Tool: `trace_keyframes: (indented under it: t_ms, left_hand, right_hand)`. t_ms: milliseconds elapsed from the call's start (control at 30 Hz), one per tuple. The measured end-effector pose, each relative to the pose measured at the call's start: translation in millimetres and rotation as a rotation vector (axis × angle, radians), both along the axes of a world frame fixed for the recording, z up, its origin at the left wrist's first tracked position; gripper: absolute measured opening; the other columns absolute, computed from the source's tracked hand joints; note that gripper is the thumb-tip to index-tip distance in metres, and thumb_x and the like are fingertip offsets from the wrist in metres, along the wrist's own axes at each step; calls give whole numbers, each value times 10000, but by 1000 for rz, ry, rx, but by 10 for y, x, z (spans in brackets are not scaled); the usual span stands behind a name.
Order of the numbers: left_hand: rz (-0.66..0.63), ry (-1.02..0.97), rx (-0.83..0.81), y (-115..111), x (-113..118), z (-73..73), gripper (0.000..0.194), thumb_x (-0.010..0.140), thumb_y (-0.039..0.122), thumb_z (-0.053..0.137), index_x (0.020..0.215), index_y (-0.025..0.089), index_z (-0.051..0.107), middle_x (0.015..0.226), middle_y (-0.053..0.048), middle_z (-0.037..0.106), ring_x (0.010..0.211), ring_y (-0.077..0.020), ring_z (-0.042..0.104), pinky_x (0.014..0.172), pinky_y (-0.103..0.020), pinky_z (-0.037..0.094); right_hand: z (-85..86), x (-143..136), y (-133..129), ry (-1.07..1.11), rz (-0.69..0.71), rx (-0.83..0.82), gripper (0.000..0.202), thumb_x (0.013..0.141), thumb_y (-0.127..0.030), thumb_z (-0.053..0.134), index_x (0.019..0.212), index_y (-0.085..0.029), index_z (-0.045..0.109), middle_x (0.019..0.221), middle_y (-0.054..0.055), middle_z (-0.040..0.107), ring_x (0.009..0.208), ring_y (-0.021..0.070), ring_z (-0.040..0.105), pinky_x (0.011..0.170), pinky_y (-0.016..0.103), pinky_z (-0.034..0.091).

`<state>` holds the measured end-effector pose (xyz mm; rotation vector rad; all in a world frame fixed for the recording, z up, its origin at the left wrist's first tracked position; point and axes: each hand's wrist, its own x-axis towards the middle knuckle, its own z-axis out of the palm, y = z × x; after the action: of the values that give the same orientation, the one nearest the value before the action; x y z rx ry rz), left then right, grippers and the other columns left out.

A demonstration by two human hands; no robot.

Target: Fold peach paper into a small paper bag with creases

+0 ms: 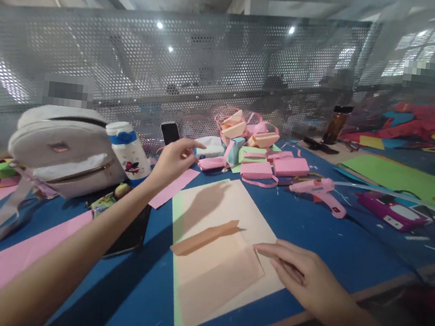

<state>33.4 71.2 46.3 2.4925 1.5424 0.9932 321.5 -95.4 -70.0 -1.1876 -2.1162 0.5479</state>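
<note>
A folded peach paper piece (220, 278) lies on larger peach sheets (251, 209), with a green sheet (179, 216) showing along their left edge. One folded flap stands up and casts a shadow. My right hand (299, 269) rests at the right edge of the folded piece, its fingers stretched and touching or just over the paper. Raised above the far left part of the sheets, my left hand (179, 156) has a curled thumb and an extended finger near the small pink paper pieces; nothing shows in it.
Behind the sheets sit folded paper boxes (256, 170), a phone (170, 133) and a bottle (128, 153). A backpack (65, 151) stands at left. A pink glue gun (322, 193) and purple power strip (392, 212) with cables are at right. A perforated metal screen (212, 68) stands behind.
</note>
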Motion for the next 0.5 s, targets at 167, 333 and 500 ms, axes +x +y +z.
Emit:
trace_keyframes:
  t_ms: [167,333,500]
  left_hand:
    - [238,51,-19,1300,210,-198,295,954,319,612,1208,169,601,1238,-94,613,1051,-232,632,888,-443,544]
    - [391,100,-94,1889,363,-330,346,950,333,619,1251,170,574,1255,-98,598,1060,-243,629,881,-450,547]
    - [489,70,-112,2130,433,-264,339,940,331,635,1237,177,582,1231,-89,608,1053,-241,635,866,-430,551]
  right_hand:
    - [-50,7,25,42,-8,-12,335,918,-171,471,1131,-240,720,848,35,726,598,133,645,590,204,517]
    - [-71,22,36,45,35,-12,327,908,-143,466,1051,-248,740,746,22,706,564,135,640,552,184,498]
    - [-38,9,58,86,19,-83,333,908,-131,452,997,-261,745,774,14,721,657,140,687,630,183,514]
